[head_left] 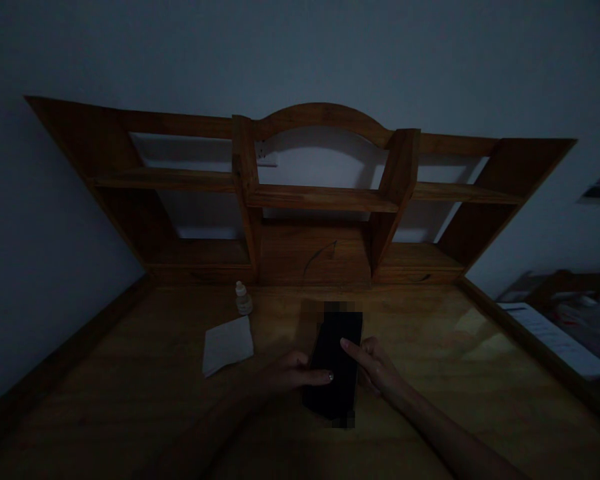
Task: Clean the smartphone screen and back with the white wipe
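Both hands hold a black phone (336,353), a flat dark slab tilted over the wooden desk. My left hand (300,373) grips its left side, with the thumb lying across its lower face and the fingers mostly hidden behind. On the right side, my right hand (373,363) is closed around the edge, its thumb pressed on the middle of the dark face. Parts of the phone's top and bottom are pixelated, and nothing on its face can be made out. Left of the hands lie a folded white cloth or tissue (229,345) and a small dropper bottle (243,300) standing upright.
The light is dim. A wooden shelf unit (323,198) with an arched top stands along the back of the desk (145,373). A thin dark cord (320,255) shows in its middle bay. Papers (555,340) lie beyond the desk's right edge.
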`<state>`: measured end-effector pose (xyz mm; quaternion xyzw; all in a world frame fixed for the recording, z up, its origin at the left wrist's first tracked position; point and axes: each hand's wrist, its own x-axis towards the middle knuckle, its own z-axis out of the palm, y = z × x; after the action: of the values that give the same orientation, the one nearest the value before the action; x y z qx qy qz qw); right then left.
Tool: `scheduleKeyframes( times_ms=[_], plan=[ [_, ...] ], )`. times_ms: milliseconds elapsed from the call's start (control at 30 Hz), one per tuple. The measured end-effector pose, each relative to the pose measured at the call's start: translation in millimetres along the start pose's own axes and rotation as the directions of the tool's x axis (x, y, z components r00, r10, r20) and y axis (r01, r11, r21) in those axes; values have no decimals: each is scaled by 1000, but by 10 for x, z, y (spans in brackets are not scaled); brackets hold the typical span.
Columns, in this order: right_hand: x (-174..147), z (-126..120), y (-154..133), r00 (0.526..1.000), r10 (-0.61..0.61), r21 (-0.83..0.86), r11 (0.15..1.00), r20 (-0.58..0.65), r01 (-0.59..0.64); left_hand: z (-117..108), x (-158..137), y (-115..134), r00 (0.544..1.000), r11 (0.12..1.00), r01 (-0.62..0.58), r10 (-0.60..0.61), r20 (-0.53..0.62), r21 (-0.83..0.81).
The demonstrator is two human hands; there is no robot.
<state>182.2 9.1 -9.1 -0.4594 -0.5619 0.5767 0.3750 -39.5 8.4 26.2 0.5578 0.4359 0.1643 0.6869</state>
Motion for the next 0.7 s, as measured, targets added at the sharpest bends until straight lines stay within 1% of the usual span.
scheduleKeyframes(
  times_ms=[100,200,300,367,467,533,633,700],
  plan=[
    [-13,-12,8,999,10,-38,999,48,-8,2,-14,19,1000,1000,-10,11,20,-25],
    [-31,-27,3,996,-15,-90,996,91,23,8,8,-12,999,997,-45,47,25,-69],
    [-56,-27,-23,991,-48,-131,989,128,65,-3,49,-72,998,998,-66,66,-16,7],
    [-72,-16,-42,987,-57,-143,987,153,79,-17,65,-94,993,992,-117,115,34,43],
    [-80,6,-56,984,-55,-140,987,168,80,-25,56,-78,963,979,-203,201,181,-6],
    [-69,14,-46,985,-58,-131,988,159,80,-21,40,-47,956,976,-215,216,199,-27],
    [-39,12,-6,987,-69,-119,989,145,87,-18,24,-12,959,977,-211,208,191,-2],
    [-24,9,18,987,-82,-111,989,136,97,-26,26,-12,959,979,-203,197,205,10]
  ],
)
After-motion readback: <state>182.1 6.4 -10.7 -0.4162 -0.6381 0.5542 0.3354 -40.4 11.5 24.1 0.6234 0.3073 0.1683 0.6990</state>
